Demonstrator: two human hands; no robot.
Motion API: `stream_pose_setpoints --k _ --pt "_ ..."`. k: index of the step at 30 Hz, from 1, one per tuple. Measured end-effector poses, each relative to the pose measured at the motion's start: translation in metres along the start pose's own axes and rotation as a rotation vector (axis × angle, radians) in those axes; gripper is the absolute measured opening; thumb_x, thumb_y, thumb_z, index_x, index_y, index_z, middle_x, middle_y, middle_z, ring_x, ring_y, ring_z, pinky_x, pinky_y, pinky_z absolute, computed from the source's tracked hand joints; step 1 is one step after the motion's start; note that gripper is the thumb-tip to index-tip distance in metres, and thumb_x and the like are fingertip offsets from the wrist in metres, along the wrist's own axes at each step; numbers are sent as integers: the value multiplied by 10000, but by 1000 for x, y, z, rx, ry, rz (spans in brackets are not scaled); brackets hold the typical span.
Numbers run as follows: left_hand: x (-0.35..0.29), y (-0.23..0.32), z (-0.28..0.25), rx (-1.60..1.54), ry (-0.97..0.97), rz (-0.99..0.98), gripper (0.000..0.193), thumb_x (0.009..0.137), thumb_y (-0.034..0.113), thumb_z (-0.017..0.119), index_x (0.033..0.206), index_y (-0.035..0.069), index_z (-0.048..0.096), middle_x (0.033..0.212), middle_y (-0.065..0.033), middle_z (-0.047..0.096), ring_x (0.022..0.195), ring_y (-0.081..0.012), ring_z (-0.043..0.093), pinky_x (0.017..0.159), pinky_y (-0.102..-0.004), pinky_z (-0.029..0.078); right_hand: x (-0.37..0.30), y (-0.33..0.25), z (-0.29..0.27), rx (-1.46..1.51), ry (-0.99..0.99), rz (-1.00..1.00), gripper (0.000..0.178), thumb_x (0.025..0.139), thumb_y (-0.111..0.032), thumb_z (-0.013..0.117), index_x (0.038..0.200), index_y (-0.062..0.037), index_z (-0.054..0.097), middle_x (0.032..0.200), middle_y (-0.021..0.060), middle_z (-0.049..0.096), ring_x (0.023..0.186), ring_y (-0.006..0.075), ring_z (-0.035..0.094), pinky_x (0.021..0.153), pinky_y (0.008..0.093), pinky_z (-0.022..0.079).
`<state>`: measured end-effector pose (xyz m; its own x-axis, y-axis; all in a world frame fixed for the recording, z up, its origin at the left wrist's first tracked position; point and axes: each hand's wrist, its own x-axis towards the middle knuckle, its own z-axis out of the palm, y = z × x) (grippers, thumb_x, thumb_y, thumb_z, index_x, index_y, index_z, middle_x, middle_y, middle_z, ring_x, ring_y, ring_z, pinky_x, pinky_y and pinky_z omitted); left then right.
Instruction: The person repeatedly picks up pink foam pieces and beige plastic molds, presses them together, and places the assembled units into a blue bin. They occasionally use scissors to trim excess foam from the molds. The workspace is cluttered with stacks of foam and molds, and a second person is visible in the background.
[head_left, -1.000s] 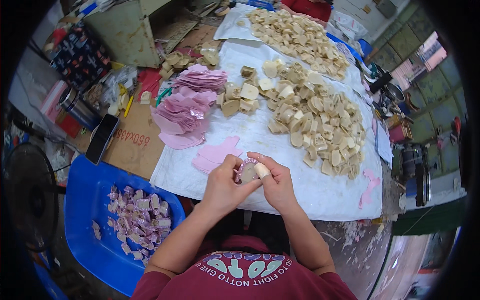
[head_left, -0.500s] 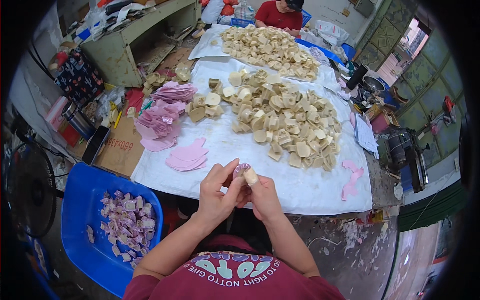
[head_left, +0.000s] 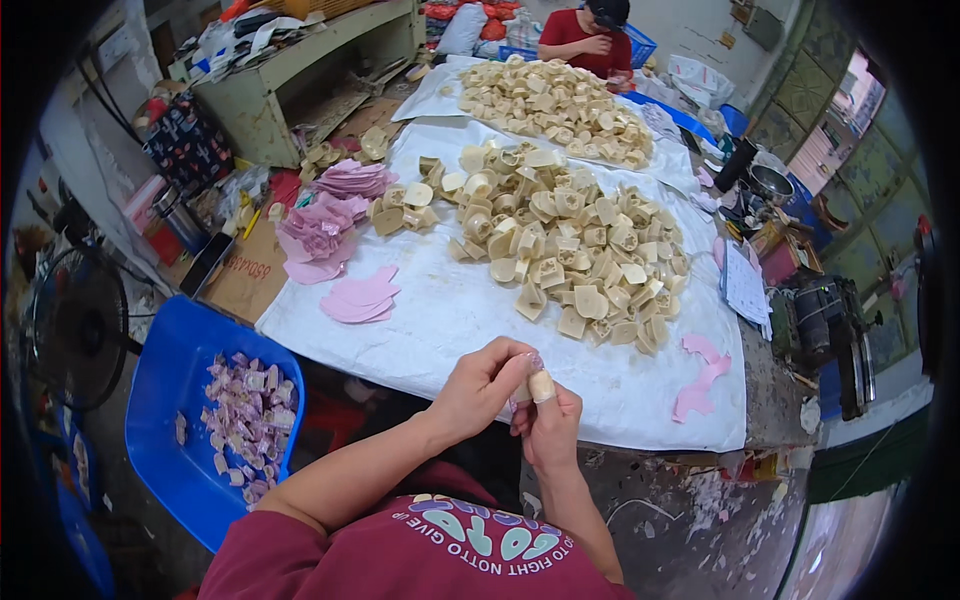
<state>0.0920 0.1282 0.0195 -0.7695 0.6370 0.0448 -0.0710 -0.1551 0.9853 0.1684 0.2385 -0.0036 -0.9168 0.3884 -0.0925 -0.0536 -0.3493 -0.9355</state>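
Note:
Over the near edge of the white-covered table, my left hand (head_left: 482, 385) and my right hand (head_left: 553, 432) meet around a small purple-patterned piece (head_left: 535, 361). Fingers of both hands pinch it, and they hide most of its shape. A beige wrapping covers my right thumb. Beyond my hands lies a heap of small beige cup-like parts (head_left: 575, 240). A few flat pink cut sheets (head_left: 360, 298) rest to the left, in front of a taller pile of pink sheets (head_left: 318, 235). Several purple-covered pieces (head_left: 245, 415) sit in a blue tub (head_left: 165, 490) at lower left.
Another heap of beige parts (head_left: 555, 105) lies farther back, where a co-worker in a red shirt (head_left: 565, 40) sits. A pink scrap (head_left: 703, 375) is near the right table edge. A black fan (head_left: 80, 325) stands left; a dark machine (head_left: 825, 325) stands right.
The view has shifted. My joined hands appear farther right and slightly lower, and my fingers now cover more of the purple piece. The co-worker has raised a hand toward the head.

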Motion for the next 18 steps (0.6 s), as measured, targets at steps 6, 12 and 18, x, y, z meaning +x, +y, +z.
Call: stream_pose_setpoints --k 6,12,18 --pt "-5 13 -10 -430 102 -95 261 977 169 517 1174 10 579 939 -128 677 729 -150 648 542 -275 523 4 16 23 65 -218 71 400 990 -356 513 747 -47 594 573 34 546 452 106 508 420 239 435" --pt "-46 22 -80 -495 447 37 203 934 73 523 1106 21 617 721 -67 632 596 -131 612 484 -247 485 7 37 78 -69 -588 148 410 996 -363 501 890 8 639 736 67 635 605 125 586 572 256 483" --pt "-156 9 -236 -75 1007 322 212 913 36 506 1067 2 649 696 -2 587 563 -47 524 486 -190 427 54 84 95 -379 -320 -102 232 942 -100 486 1053 23 648 928 87 669 853 142 619 775 283 495"
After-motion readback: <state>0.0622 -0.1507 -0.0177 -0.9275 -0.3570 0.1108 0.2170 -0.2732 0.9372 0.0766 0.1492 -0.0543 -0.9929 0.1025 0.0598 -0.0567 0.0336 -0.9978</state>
